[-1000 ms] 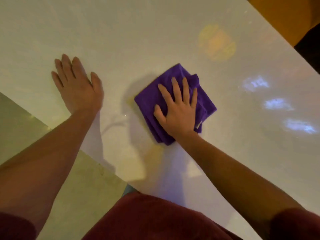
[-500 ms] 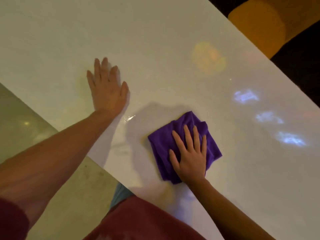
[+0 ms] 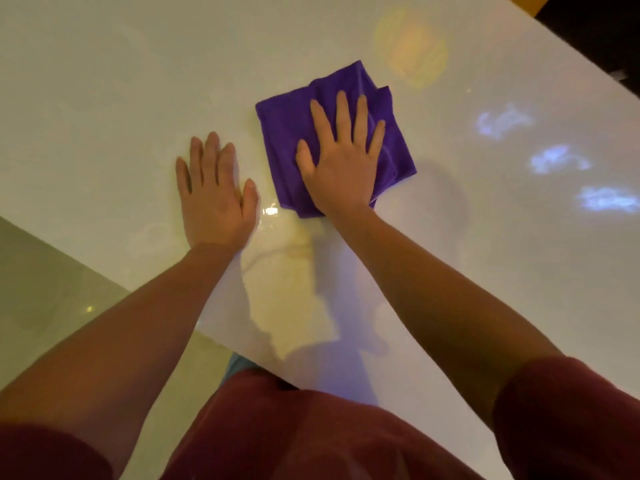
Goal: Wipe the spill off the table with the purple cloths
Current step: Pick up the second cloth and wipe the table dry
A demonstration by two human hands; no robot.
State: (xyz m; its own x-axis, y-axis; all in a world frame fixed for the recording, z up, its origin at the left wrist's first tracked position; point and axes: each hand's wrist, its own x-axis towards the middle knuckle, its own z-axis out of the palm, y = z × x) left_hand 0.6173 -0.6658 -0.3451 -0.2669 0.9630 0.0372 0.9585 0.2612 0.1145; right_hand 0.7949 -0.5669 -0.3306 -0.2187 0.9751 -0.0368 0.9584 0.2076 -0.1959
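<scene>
A folded purple cloth (image 3: 287, 133) lies flat on the glossy white table (image 3: 121, 81). My right hand (image 3: 341, 164) presses down on the cloth with its palm flat and fingers spread. My left hand (image 3: 216, 195) rests flat on the bare tabletop just left of the cloth, fingers apart, holding nothing. A thin wet sheen with a bright glint (image 3: 272, 211) shows on the table between my two hands, and faint streaks run below it toward the near edge.
The table's near edge (image 3: 104, 275) runs diagonally at lower left, with a pale shiny floor (image 3: 45, 289) beyond it. Light reflections (image 3: 412, 50) dot the tabletop at right. A dark area lies past the table's far right corner.
My right hand has slid the purple cloth away from me and slightly toward my left hand. The left hand has stayed flat on the table; the camera view has shifted.
</scene>
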